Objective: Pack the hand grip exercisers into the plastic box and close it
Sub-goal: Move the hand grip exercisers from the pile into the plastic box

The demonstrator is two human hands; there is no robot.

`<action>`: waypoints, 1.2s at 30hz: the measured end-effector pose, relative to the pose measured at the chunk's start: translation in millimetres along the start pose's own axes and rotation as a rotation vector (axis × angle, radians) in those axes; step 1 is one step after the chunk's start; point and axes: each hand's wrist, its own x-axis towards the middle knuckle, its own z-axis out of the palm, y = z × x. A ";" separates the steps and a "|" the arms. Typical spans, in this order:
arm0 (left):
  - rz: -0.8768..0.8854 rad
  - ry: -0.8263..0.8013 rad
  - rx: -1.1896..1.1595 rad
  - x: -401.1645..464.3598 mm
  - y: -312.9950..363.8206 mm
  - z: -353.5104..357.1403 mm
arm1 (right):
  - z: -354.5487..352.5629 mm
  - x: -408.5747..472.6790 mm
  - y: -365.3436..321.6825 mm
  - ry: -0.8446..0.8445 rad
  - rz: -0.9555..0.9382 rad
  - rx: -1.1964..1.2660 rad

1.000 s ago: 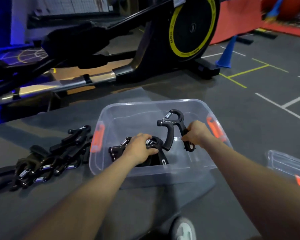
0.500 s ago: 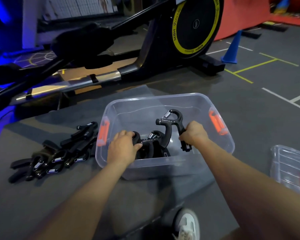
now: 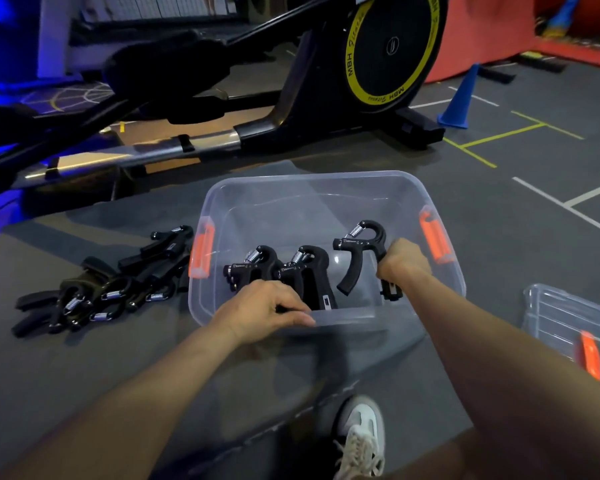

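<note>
A clear plastic box [image 3: 326, 183] with orange latches stands open on the grey mat. Two black hand grip exercisers [image 3: 257, 266] [image 3: 309, 268] stand side by side inside it on the left. My left hand [image 3: 262, 311] lies over the box's near rim just in front of them, fingers nearly straight and pointing right, holding nothing. My right hand [image 3: 400, 263] grips one handle of a third exerciser [image 3: 359, 249], held upright inside the box on the right. Several more exercisers [image 3: 111, 285] lie in a pile on the mat left of the box.
The clear lid [image 3: 568, 320] with an orange clip lies on the floor to the right. A black and yellow elliptical trainer [image 3: 381, 53] stands behind the box. A blue cone [image 3: 459, 98] is at the back right. A white shoe [image 3: 361, 438] shows below.
My left hand let go of the exerciser it held and drew back to the near rim; two exercisers now stand in the box. My right hand still holds its exerciser.
</note>
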 end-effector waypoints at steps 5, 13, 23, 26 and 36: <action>0.023 0.025 -0.040 7.6 -4.5 0.4 | 14.6 9.2 -2.7 -0.028 -0.027 -0.098; 0.073 0.001 -0.107 11.7 -12.3 2.5 | 28.0 24.9 -10.4 -0.083 -0.051 -0.217; 0.029 -0.015 -0.123 11.6 -8.8 0.8 | 35.2 27.6 -2.1 -0.093 -0.069 -0.240; -0.016 -0.023 -0.155 11.0 -6.1 -1.7 | 36.5 30.0 -1.0 -0.100 -0.071 -0.244; -0.107 -0.096 -0.296 39.8 7.5 -1.3 | 35.1 36.1 3.0 -0.145 -0.057 -0.202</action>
